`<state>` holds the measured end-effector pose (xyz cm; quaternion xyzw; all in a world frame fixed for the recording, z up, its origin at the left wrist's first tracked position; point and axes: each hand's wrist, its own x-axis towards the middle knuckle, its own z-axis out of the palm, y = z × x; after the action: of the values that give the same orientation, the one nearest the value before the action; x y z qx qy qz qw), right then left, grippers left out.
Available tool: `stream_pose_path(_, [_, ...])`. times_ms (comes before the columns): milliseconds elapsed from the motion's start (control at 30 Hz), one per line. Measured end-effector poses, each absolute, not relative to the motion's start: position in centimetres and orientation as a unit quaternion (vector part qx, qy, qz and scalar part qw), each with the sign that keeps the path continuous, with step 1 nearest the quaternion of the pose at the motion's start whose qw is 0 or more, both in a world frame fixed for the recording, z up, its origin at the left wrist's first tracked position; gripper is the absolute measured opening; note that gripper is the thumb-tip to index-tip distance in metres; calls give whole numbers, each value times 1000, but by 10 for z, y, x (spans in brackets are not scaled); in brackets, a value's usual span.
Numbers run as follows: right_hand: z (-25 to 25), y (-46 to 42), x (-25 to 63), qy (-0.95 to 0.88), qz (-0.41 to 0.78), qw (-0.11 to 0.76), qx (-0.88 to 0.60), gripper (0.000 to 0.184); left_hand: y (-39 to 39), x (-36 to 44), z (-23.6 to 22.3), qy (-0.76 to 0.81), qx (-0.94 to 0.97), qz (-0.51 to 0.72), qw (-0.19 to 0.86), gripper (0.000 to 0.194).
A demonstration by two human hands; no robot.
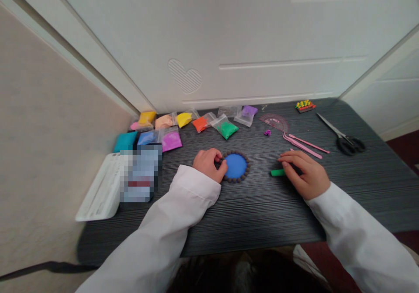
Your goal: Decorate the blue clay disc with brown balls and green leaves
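Note:
A round blue disc [236, 166] lies on the dark table, with small dark brown balls [248, 165] set around its edge. My left hand [209, 164] is at the disc's left side, thumb and forefinger closed on the beaded rim. To the right, my right hand [304, 173] hovers low over the table with fingers together and the thumb tip close to the forefinger. What those fingertips hold, if anything, is hidden. A green stick-like piece [277, 172] sticks out from under this hand; its other end is covered.
Several bags of coloured clay, including a green one [228, 128], line the back left. A white tray [100, 188] stands at the left. Pink tools [303, 146], a protractor [275, 121], a purple lump [267, 133], scissors [347, 140] and a small yellow-red piece [305, 106] lie right.

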<state>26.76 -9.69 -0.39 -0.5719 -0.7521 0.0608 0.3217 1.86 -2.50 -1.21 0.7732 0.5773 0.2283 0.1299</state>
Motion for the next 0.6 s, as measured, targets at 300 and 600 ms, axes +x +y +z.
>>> stream_pose_path(300, [-4, -98, 268, -751, 62, 315, -576, 17, -25, 16, -12, 580, 774, 226, 121, 18])
stream_pose_path(600, [-3, -97, 267, -752, 62, 316, -575, 17, -26, 18, -14, 569, 776, 239, 125, 13])
